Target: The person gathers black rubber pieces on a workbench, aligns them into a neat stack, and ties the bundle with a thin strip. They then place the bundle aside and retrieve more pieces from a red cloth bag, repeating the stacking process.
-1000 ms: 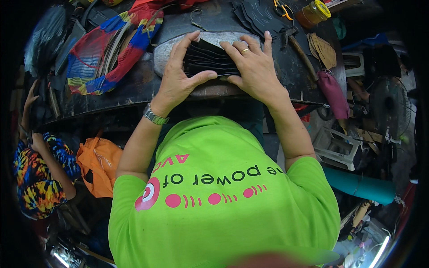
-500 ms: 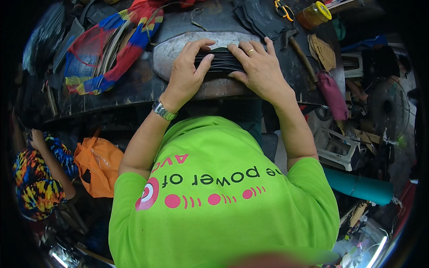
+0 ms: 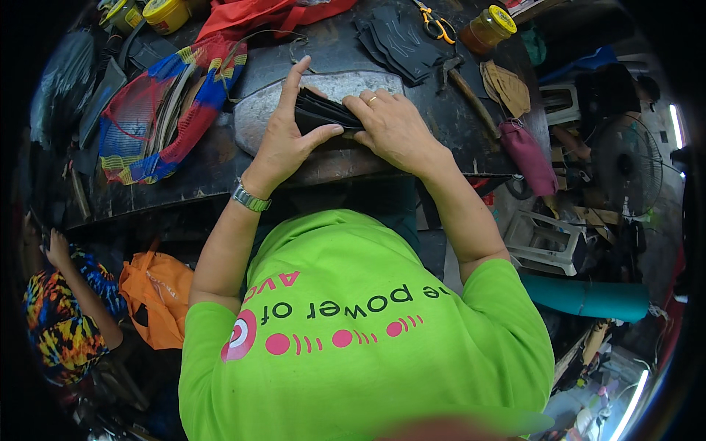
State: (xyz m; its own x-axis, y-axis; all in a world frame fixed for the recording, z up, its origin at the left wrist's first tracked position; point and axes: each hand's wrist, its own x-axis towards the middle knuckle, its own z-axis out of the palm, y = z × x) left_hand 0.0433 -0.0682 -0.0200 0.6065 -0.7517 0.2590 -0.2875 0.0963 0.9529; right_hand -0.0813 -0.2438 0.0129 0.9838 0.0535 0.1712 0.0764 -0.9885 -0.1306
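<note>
A stack of thin black sheet pieces (image 3: 323, 110), perhaps leather, tilts over a pale stone slab (image 3: 254, 121) with its edges fanned out. My right hand (image 3: 393, 128), with a ring on it, grips the stack's right end, thumb on the near side and fingers across the top. Around the left end is my left hand (image 3: 283, 140), its index finger stretched up and away and its thumb reaching along the near edge. Thumb and index finger are wide apart; the other left fingers are mostly hidden. A metal watch (image 3: 251, 197) circles my left wrist.
On the dark table (image 3: 191, 192), a mesh bag (image 3: 132, 147) lies left. More black cut pieces (image 3: 393, 48), orange-handled scissors (image 3: 439, 28), a yellow-lidded jar (image 3: 487, 29), a hammer (image 3: 471, 92) and tan pieces (image 3: 506, 87) lie far right. Another person's arm (image 3: 84, 290) shows at left.
The stack has gone from lying level between both hands to tilted and fanned, with its left end raised. My left index finger has straightened upward. The whole view has shifted slightly.
</note>
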